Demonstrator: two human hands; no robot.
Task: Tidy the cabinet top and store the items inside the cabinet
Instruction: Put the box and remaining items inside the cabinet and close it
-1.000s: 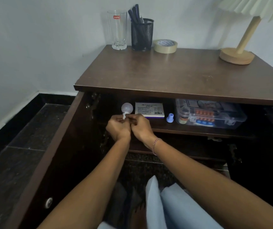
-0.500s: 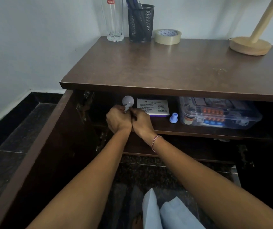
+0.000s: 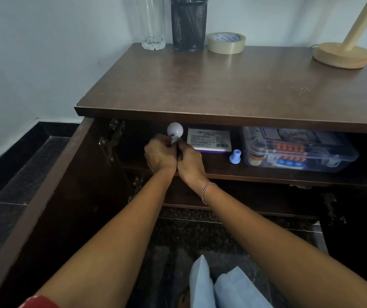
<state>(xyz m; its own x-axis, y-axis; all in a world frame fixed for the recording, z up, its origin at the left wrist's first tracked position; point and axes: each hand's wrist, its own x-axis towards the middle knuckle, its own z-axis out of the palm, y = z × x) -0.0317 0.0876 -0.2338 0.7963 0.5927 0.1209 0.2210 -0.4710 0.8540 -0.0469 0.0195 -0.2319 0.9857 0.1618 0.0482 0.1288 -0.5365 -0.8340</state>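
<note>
left hand (image 3: 160, 153) grip: closed on the white bulb (image 3: 175, 130) base | right hand (image 3: 189, 160) grip: fingers closed at the same base, touching the left | bulb: upright on the upper cabinet shelf (image 3: 222, 168), far left, beside the stamp-pad box (image 3: 209, 140) | cabinet top (image 3: 233, 85): glass (image 3: 150, 23), pen holder (image 3: 188, 24), tape roll (image 3: 226, 42), lamp base (image 3: 342, 54) along the back

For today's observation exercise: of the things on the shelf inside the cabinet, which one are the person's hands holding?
The white bulb, leftmost on the shelf. Both the left hand and right hand grip its base; the others lie untouched.
</note>
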